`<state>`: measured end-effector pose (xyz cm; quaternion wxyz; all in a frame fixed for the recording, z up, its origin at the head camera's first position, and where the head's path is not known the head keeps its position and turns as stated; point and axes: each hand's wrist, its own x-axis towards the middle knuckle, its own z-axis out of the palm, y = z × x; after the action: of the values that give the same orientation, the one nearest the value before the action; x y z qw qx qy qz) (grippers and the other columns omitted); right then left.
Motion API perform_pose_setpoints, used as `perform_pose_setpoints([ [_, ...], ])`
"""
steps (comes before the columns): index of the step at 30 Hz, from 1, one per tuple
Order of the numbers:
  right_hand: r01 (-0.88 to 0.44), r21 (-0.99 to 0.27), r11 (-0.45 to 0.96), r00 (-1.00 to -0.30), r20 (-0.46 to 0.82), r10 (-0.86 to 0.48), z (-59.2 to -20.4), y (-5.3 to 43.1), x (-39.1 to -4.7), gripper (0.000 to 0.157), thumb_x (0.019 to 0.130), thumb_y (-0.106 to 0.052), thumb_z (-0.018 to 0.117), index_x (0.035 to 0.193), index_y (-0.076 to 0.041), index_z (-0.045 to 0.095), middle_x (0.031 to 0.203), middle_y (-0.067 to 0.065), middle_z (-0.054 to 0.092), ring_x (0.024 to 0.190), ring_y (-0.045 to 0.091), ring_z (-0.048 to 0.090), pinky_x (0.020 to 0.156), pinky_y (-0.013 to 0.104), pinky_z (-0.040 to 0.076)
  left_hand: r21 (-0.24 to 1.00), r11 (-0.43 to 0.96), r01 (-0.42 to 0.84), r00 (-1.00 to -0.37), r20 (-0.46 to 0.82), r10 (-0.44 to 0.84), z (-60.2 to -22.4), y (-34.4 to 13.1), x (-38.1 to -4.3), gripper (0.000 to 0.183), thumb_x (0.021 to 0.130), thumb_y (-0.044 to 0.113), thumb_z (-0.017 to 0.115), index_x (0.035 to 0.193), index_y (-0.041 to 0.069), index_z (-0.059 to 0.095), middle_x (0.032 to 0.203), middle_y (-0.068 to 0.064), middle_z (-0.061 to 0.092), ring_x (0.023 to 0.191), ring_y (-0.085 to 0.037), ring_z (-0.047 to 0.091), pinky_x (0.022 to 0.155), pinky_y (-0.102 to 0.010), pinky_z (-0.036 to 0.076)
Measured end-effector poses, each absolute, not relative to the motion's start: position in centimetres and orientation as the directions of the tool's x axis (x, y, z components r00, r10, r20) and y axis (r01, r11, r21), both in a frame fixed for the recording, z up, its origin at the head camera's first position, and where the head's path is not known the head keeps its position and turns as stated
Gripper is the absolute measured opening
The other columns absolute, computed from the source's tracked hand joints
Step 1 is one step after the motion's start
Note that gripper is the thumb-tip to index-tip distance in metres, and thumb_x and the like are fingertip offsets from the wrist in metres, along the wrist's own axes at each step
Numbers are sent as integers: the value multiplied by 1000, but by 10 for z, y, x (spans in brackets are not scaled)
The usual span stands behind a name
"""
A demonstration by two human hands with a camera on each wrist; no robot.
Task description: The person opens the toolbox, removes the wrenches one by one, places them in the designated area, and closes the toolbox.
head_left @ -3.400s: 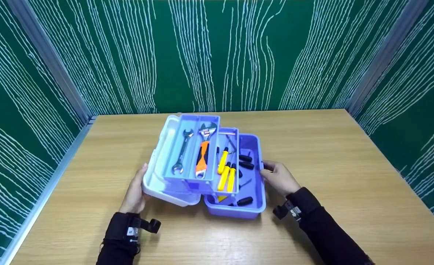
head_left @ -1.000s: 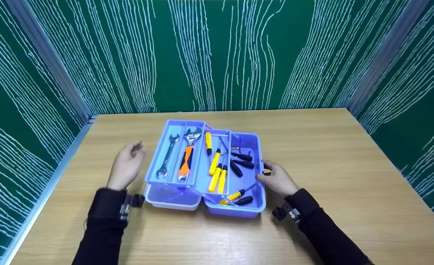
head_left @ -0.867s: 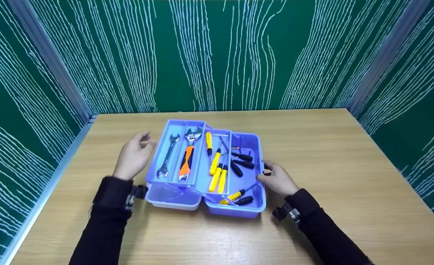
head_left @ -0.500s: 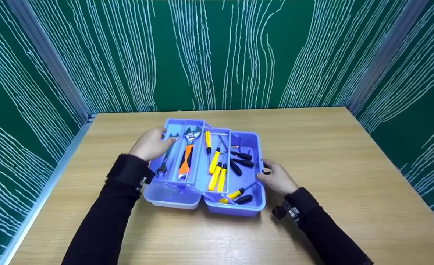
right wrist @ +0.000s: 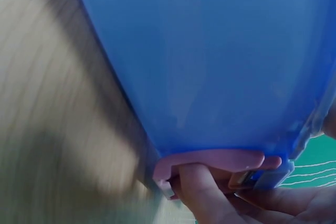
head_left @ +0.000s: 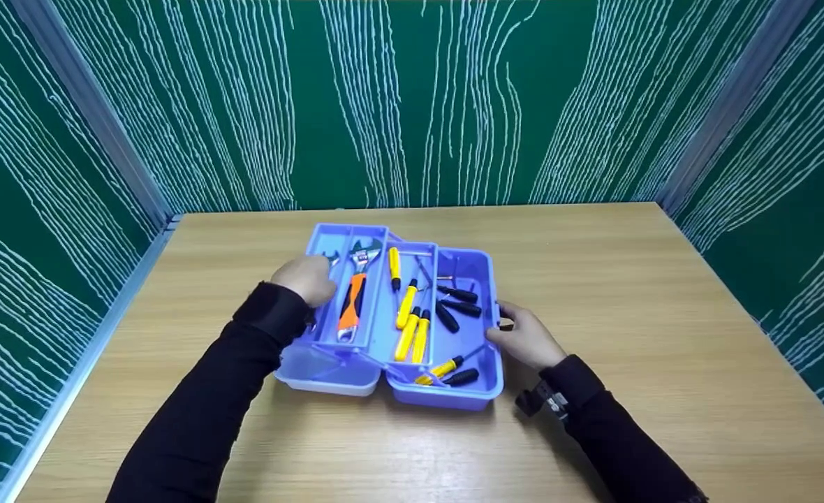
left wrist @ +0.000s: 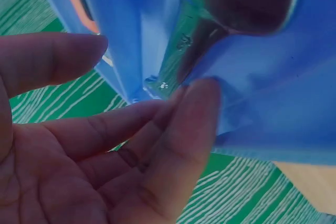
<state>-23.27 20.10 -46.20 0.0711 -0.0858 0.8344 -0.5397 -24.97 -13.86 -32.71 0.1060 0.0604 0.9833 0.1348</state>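
Observation:
A purple toolbox [head_left: 447, 402] stands with its stepped trays spread out. My left hand [head_left: 306, 279] reaches into the upper-left tray over an open-end wrench [head_left: 332, 258], covering its middle. In the left wrist view, the fingertips lie by the wrench's shank [left wrist: 181, 45], while the thumb [left wrist: 52, 59] stays apart; whether they touch it is unclear. At the box's right side, my right hand [head_left: 527, 340] grips the front wall, thumb at the rim. The right wrist view has its fingers hooked at a pinkish clasp [right wrist: 220, 158].
Beside the wrench lies an orange-handled adjustable wrench [head_left: 352, 300]. The middle tray carries several yellow-handled screwdrivers [head_left: 407, 304], and black-handled tools [head_left: 459, 307] lie in the box's base. Beneath is a wooden table [head_left: 628, 293], with green white-streaked walls [head_left: 447, 105] around it.
Earlier, the left hand let go of the box's lid side as the trays spread left. It then rose, moved right and came down over the wrench. The right hand keeps its place.

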Motion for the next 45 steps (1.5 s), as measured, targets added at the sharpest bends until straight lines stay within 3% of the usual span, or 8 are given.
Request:
perform_pose_setpoints([
  [5, -61, -911, 407, -976, -32, -218, -462, 202, -233, 60, 86, -3, 58, 141, 13, 40, 137, 32, 50, 109, 38, 65, 81, 30, 59, 215, 969, 122, -965, -201, 167, -328, -136, -251, 9, 84, 3, 51, 76, 7, 54, 74, -5, 49, 64, -19, 48, 54, -26, 36],
  [10, -61, -909, 413, -975, -35, -220, -462, 202, -232, 61, 86, -3, 59, 141, 14, 39, 137, 33, 49, 110, 38, 64, 82, 31, 59, 163, 978, 132, -962, -217, 166, -330, -133, -254, 16, 85, 3, 54, 95, -2, 65, 85, -10, 56, 73, -23, 51, 66, -31, 43],
  [15, -61, -909, 413, -974, -36, -224, -461, 201, -231, 63, 86, -5, 60, 142, 14, 38, 138, 34, 48, 111, 38, 64, 83, 33, 59, 143, 979, 144, -953, -246, 177, -328, -133, -258, 26, 85, 2, 54, 108, -6, 65, 103, -16, 64, 82, -25, 51, 80, -37, 48],
  [22, -66, -901, 428, -975, -34, -221, -459, 202, -232, 63, 86, -5, 60, 142, 13, 38, 139, 32, 48, 111, 36, 64, 83, 32, 59, 206, 975, 87, -947, -285, 145, -327, -134, -261, 31, 87, 3, 55, 116, -4, 61, 109, -16, 61, 88, -26, 52, 79, -35, 46],
  [30, -85, -907, 413, -973, -14, -231, -459, 200, -231, 61, 85, -4, 59, 140, 15, 40, 134, 33, 51, 109, 37, 65, 82, 32, 59, 188, 973, 135, -965, -197, 172, -322, -139, -261, 20, 82, 11, 62, 95, -4, 65, 84, -8, 54, 75, -23, 49, 70, -33, 43],
  [37, -59, -906, 420, -975, -38, -221, -459, 202, -233, 64, 85, -5, 60, 142, 13, 38, 138, 33, 50, 112, 36, 64, 84, 29, 58, 248, 966, 77, -972, -199, 128, -320, -145, -260, 21, 89, 14, 59, 99, -5, 61, 84, -7, 47, 78, -24, 48, 72, -32, 40],
  [45, -59, -903, 426, -972, -46, -231, -458, 205, -233, 63, 87, -9, 64, 142, 12, 41, 136, 31, 53, 106, 30, 67, 83, 29, 59, 298, 953, 54, -976, -188, 115, -317, -151, -258, 24, 93, 12, 54, 108, -7, 59, 96, -13, 51, 86, -27, 50, 78, -35, 43],
])
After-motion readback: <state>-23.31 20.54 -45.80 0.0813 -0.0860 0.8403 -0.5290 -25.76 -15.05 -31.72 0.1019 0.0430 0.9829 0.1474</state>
